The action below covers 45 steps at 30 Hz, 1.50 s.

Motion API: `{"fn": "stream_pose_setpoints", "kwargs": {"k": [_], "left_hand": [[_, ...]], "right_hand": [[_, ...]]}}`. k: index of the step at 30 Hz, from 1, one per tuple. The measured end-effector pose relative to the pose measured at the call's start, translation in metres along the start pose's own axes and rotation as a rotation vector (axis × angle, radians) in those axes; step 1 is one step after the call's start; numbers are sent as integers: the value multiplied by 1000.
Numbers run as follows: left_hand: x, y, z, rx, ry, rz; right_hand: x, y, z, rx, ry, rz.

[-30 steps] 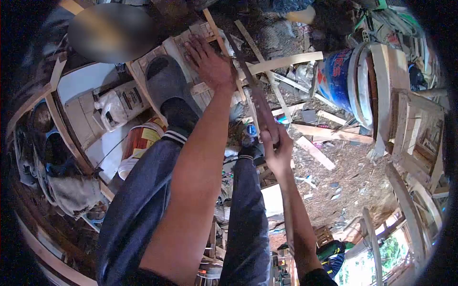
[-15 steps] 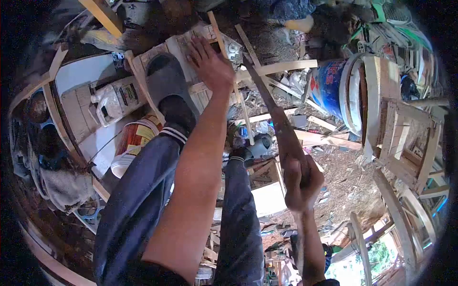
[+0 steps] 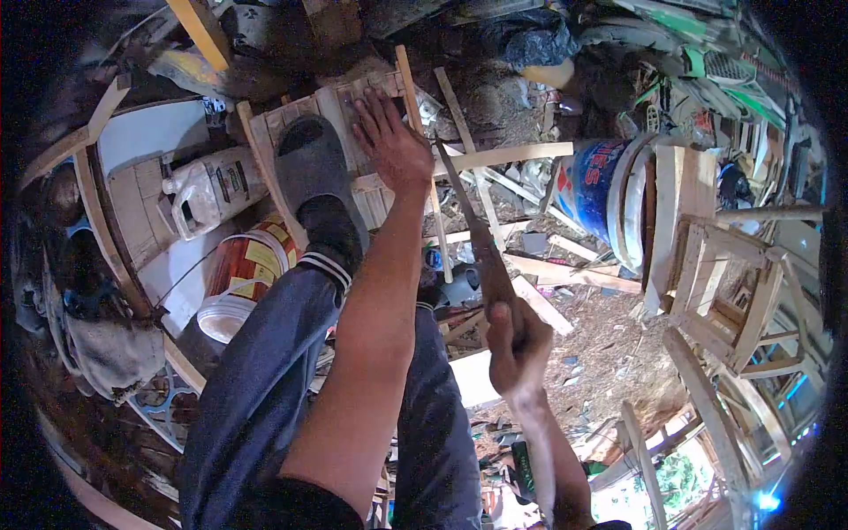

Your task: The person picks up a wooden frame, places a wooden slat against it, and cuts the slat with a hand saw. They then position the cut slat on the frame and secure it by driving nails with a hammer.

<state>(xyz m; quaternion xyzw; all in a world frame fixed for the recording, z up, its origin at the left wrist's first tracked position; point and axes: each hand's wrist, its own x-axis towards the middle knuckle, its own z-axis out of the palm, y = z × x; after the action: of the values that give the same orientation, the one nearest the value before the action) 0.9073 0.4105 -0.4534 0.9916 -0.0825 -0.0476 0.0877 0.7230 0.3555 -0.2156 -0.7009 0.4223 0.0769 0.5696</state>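
My left hand (image 3: 395, 150) lies flat with fingers spread on a slatted wooden frame (image 3: 329, 106), close to the end of a thin wooden strip (image 3: 521, 155) that juts out to the right. My right hand (image 3: 519, 349) is wrapped round the grip of a handsaw (image 3: 465, 203), seen nearly edge-on. Its narrow blade points up and left, with the tip right by the strip near my left wrist. My foot in a grey slide sandal (image 3: 311, 159) presses on the same frame, left of my left hand.
At left are a white jug (image 3: 212, 190) and a brown-and-yellow bucket (image 3: 252, 274). A blue drum (image 3: 592, 190) lies at right, beside a wooden frame (image 3: 724, 291). Offcuts (image 3: 565, 269) and shavings litter the floor. An upright wooden strip (image 3: 409, 88) stands close to my left hand.
My right hand has drawn the handsaw back, so less of its tip reaches past the strip. My left hand and foot stay on the frame; the view has shifted slightly.
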Motion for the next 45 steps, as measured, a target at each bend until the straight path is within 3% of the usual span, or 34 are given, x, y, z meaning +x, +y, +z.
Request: {"fn": "stream_pose_setpoints", "kwargs": {"k": [8,10,11,13,15,17,18,19,20,21,23,24,27,29,31,32,33,35,36,37,39,41,43,45], "left_hand": [[-1,1,2,-30,15,-2],[-3,2,-2,-46,-12,-10],[-2,2,-4,-54,-37,-15],[7,0,-3,-53,-15,-7],[5,-3,5,-47,4,-17],[4,-7,18,19,6,27],[6,-3,7,-98,-103,-35],[5,-3,0,-116,5,8],[3,-2,-2,-83,15,11],[2,-1,-2,-47,23,11],[3,4,-4,-54,26,7],[1,2,-3,-57,23,1],[-2,-5,15,57,38,18],[-2,-9,19,73,18,22],[0,-13,25,170,158,92],[1,-11,28,428,120,70],[-1,-10,25,441,115,85],[-3,-9,18,39,151,73],[-2,-11,23,342,95,57],[-3,-9,22,342,96,59],[-3,-4,13,-62,192,55],[-4,-5,13,-93,211,65],[0,-7,11,-128,230,73],[-2,-5,11,-187,286,81]], "right_hand": [[6,-34,-6,4,-77,154],[11,-44,-4,-138,-42,210],[15,-43,1,-143,-42,207],[24,-23,19,-109,48,11],[73,-11,45,-134,40,215],[109,-5,72,-336,69,161],[110,12,74,-259,163,16],[104,13,72,-181,241,-130],[94,19,55,-79,108,58],[87,40,48,40,102,-82],[78,106,50,114,52,-71],[75,113,45,-19,-35,-28],[77,178,82,53,134,-485],[78,204,92,-271,-34,-421],[90,213,105,-333,59,-538],[90,216,108,-356,28,-522],[89,217,112,-329,148,-651],[69,189,101,-94,101,-372],[63,159,87,73,96,-241],[61,156,79,143,113,-198],[56,120,52,160,120,-12],[49,76,21,143,29,146],[31,66,9,0,66,58],[10,40,-9,-27,-6,140]]}}
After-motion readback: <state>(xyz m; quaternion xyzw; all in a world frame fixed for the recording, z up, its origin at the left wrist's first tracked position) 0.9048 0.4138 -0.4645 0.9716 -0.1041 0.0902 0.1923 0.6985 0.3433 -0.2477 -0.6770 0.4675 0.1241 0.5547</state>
